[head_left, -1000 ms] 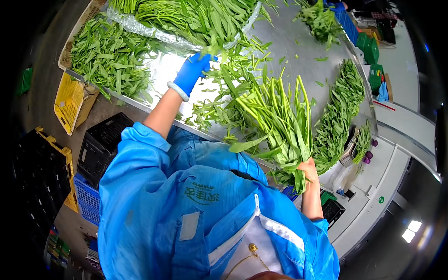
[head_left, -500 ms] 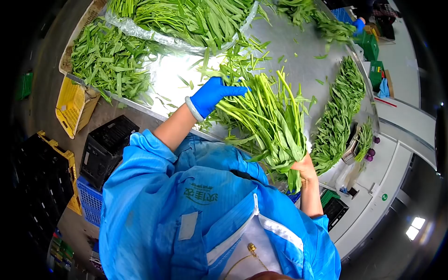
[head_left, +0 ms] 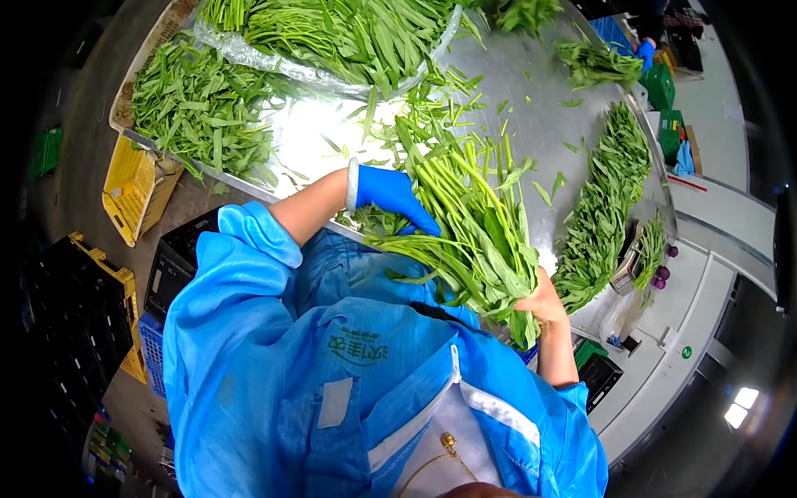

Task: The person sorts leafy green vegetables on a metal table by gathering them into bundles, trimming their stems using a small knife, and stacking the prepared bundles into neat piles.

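Right hand (head_left: 544,300) closes round the leafy end of the greens bundle (head_left: 477,224); left hand (head_left: 390,192), half-curled, meets its stems, grip unclear. Long axis slants between the 2, at the desk's (head_left: 548,124) near edge.

Bright bench (head_left: 548,124), dim surroundings, wide bent view.
The strongest glare burns out to white on the metal left of centre, washing away its surface, while the plastic film (head_left: 282,65) glints in thin streaks. The bunch of greens (head_left: 477,207) in the middle is evenly lit and fairly crisp; the leaves (head_left: 527,15) at the top edge are blurred. Two white rectangles of light (head_left: 741,407) glow lower right. Black crates (head_left: 66,332) at left sink into shadow, straight lines curve outward, and the corners fall to black.
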A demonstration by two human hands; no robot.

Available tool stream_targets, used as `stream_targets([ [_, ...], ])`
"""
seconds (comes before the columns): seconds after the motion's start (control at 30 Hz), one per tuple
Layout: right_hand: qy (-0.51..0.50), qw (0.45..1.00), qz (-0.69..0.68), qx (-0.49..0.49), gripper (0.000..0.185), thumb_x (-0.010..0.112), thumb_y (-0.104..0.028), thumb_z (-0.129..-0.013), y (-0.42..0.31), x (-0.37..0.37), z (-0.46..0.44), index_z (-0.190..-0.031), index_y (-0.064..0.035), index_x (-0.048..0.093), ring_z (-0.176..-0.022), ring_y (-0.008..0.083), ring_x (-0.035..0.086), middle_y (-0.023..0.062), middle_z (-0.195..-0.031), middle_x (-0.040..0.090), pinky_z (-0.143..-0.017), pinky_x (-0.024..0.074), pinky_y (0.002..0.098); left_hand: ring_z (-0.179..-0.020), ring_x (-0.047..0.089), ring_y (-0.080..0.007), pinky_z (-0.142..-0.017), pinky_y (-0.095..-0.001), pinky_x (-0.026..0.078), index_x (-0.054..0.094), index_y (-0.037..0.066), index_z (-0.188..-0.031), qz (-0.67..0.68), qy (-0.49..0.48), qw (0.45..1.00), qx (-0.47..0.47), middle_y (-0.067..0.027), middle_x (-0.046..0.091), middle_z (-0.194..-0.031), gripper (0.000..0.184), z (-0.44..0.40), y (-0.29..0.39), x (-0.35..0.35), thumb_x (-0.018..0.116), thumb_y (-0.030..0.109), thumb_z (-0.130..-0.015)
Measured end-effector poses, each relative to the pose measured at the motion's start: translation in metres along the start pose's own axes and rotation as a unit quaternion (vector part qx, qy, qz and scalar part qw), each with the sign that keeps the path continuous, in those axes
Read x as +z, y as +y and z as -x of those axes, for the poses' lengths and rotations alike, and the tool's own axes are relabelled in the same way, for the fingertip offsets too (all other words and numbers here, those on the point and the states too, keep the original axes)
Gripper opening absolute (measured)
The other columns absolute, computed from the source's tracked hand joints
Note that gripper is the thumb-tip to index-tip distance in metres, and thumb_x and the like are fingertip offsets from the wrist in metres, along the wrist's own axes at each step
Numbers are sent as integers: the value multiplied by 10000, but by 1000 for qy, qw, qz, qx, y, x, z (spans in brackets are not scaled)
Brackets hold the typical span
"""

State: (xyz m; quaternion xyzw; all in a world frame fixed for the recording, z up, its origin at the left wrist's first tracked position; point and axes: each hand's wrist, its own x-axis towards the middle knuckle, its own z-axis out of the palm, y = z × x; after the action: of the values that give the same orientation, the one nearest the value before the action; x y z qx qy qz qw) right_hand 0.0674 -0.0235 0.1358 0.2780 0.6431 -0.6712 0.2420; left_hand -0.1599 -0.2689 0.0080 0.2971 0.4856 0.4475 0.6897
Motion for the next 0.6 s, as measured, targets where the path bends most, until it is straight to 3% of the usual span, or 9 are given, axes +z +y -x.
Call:
stream_targets([
  [0.1, -2, 1000, 0, 6, 769, 797, -47, -544, 2, 0, 1, -1255, 24, 513, -1067, 155, 550, 47, -1175, 602, -977, 401, 312, -693, 598, -116, -671, -272, 487, 700, 55, -883, 4, 124, 988, 88, -44, 673, -777, 326, -5, -3, 19, 762, 346, -750],
  [0.17, 5, 1000, -8, 7, 801, 829, -85, -548, 6, -1, 0, -1270, 25, 499, -1081, 158, 546, 52, -1193, 595, -983, 397, 314, -808, 631, -149, -730, -286, 508, 683, 48, -1005, 164, 144, 958, 186, -68, 674, -893, 271, -2, 6, 29, 721, 210, -791],
  [0.23, 26, 999, -37, -15, 821, 811, -69, -540, 8, 0, -2, -1290, 15, 485, -1115, 185, 547, 62, -1217, 588, -997, 397, 328, -842, 633, -157, -753, -283, 509, 675, 28, -1027, 275, 171, 939, 116, -68, 668, -975, 275, 14, 20, 31, 695, 202, -816],
  [0.3, 39, 999, -34, -11, 811, 785, -51, -540, 10, -5, -3, -1291, 12, 485, -1117, 194, 548, 66, -1222, 585, -1004, 394, 332, -1055, 570, -144, -918, -294, 440, 650, 31, -1097, 291, 166, 925, 177, -63, 635, -1112, 296, 17, 12, 22, 630, 226, -876],
  [0.37, 54, 998, -28, -7, 830, 764, -38, -540, 12, -5, -3, -1313, 12, 466, -1138, 195, 535, 78, -1249, 568, -1022, 373, 335, -1063, 568, -157, -927, -296, 439, 639, 12, -1107, 357, 133, 897, 226, -81, 636, -1095, 290, 24, 7, 16, 594, 213, -902],
  [0.4, 59, 997, -39, -10, 837, 759, -33, -538, 13, -4, -2, -1319, 12, 460, -1144, 196, 531, 81, -1257, 564, -1026, 367, 336, -1063, 569, -168, -922, -299, 454, 619, -9, -1120, 195, 203, 915, 288, -92, 632, -1085, 307, 20, -10, 11, 587, 218, -916],
  [0.47, 61, 997, -42, -16, 868, 759, -37, -531, 13, -4, 1, -1337, 13, 442, -1162, 195, 519, 84, -1274, 552, -1037, 351, 340, -1031, 571, -159, -887, -299, 471, 614, -12, -1116, 350, 304, 842, 276, -92, 631, -1073, 306, 30, -5, 9, 588, 221, -920],
  [0.57, 50, 997, -60, -21, 871, 767, -46, -530, 9, -2, 6, -1336, 12, 443, -1158, 193, 521, 80, -1270, 554, -1031, 358, 339, -941, 588, -147, -820, -297, 491, 610, -9, -1113, 532, 189, 739, 368, -73, 641, -1029, 301, 45, -26, -40, 593, 224, -923],
  [0.6, 55, 997, -55, -13, 854, 764, -45, -533, 8, -1, 8, -1326, 12, 454, -1144, 190, 531, 75, -1252, 565, -1018, 371, 337, -843, 600, -133, -783, -281, 491, 631, 5, -1081, 425, 352, 772, 316, -41, 656, -968, 286, 43, -29, -38, 611, 234, -911],
])
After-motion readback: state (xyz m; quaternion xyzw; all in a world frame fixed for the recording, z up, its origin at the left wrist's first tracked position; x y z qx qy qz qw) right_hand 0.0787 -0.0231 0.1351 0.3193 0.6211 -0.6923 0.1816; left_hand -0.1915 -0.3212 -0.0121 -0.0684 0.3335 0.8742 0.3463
